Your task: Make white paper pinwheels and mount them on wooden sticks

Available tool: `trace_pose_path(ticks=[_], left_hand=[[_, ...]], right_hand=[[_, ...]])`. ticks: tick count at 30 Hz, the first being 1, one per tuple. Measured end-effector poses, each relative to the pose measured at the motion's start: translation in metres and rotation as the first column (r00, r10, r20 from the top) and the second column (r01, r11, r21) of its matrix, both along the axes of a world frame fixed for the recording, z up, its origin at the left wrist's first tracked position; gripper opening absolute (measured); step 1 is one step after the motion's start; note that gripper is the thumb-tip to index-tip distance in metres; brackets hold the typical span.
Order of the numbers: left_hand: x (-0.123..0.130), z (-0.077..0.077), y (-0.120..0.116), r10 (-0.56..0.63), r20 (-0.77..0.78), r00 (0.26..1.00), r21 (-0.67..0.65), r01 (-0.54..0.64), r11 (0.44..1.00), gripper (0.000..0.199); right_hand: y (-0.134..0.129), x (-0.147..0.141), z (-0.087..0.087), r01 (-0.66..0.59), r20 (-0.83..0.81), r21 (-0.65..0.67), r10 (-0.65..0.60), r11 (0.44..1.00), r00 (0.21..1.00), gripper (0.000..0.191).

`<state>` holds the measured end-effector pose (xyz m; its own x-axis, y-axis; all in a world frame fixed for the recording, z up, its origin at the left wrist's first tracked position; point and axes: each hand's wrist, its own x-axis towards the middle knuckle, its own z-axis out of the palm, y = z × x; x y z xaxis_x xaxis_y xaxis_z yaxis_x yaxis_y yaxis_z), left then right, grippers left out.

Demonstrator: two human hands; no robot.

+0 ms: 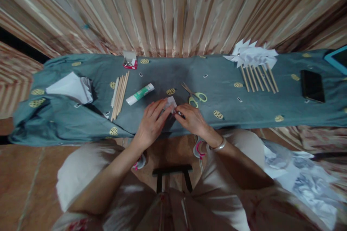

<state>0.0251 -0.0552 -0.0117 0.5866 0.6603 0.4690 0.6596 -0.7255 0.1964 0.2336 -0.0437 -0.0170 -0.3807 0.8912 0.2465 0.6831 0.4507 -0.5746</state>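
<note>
A small piece of white paper (pixel 170 101) is between my two hands near the front edge of the cloth-covered table. My left hand (pixel 152 124) holds it from the left, fingers over the sheet and thumb towards its near edge. The bent fingers of my right hand (pixel 193 119) pinch the paper's right corner; part of that grip is hidden. Just beyond my right hand lie scissors (pixel 193 94) with light green handles, blades apart. A white and green glue stick (pixel 140 94) rests beyond my left hand.
Several wooden sticks (pixel 120 95), a small red box (pixel 130 61) with metal bits and stacked white paper (pixel 72 88) lie left. To the right are white paper pinwheels (pixel 253 56) on sticks, a black phone (pixel 312 86) and a blue-edged device (pixel 337 59). Crumpled paper (pixel 306 177) sits below, right.
</note>
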Motion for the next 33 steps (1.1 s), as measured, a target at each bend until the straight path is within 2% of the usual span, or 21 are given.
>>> trace_pose_path(ticks=[3, 6, 8, 10, 14, 19, 24, 29, 33], left_hand=[[0.007, 0.001, 0.003, 0.044, -0.058, 0.997, 0.015, -0.044, 0.999, 0.042], [0.01, 0.003, 0.005, 0.107, -0.056, 0.993, 0.09, -0.102, 0.991, 0.029], [0.01, 0.005, 0.008, 0.097, -0.04, 0.994, 0.138, -0.091, 0.986, 0.021], [0.008, 0.006, 0.011, 0.066, -0.05, 0.997, 0.131, -0.059, 0.99, 0.02], [0.003, 0.004, 0.014, 0.004, -0.094, 0.996, 0.052, 0.001, 0.999, 0.02], [-0.001, -0.001, 0.006, -0.048, -0.026, 0.998, -0.05, 0.047, 0.998, 0.021], [-0.006, -0.005, -0.007, -0.09, 0.087, 0.992, -0.164, 0.103, 0.981, 0.02], [-0.013, -0.004, -0.016, 0.011, 0.194, 0.981, -0.291, 0.047, 0.956, 0.018], [-0.015, -0.004, -0.018, 0.135, 0.211, 0.968, -0.42, -0.035, 0.907, 0.021]], right_hand=[[-0.005, -0.001, 0.001, -0.043, 0.024, 0.005, 0.043, 0.999, 0.999, 0.013], [-0.009, 0.002, 0.002, -0.027, 0.003, 0.009, 0.027, 1.0, 1.0, 0.018], [-0.01, 0.005, 0.003, -0.009, -0.023, 0.027, 0.01, 1.0, 1.0, 0.025], [-0.011, 0.009, 0.001, -0.012, -0.045, 0.044, 0.014, 0.999, 0.999, 0.032], [-0.013, 0.019, -0.002, -0.063, -0.056, 0.051, 0.066, 0.997, 0.996, 0.043], [-0.014, 0.025, 0.0, -0.052, 0.023, 0.064, 0.05, 0.997, 0.998, 0.045], [-0.009, 0.026, 0.006, -0.074, 0.059, 0.064, 0.07, 0.995, 0.996, 0.029], [0.0, 0.029, 0.005, -0.174, -0.027, -0.063, 0.173, 0.983, 0.985, 0.02], [0.006, 0.027, 0.003, -0.17, -0.109, -0.194, 0.151, 0.966, 0.982, 0.021]])
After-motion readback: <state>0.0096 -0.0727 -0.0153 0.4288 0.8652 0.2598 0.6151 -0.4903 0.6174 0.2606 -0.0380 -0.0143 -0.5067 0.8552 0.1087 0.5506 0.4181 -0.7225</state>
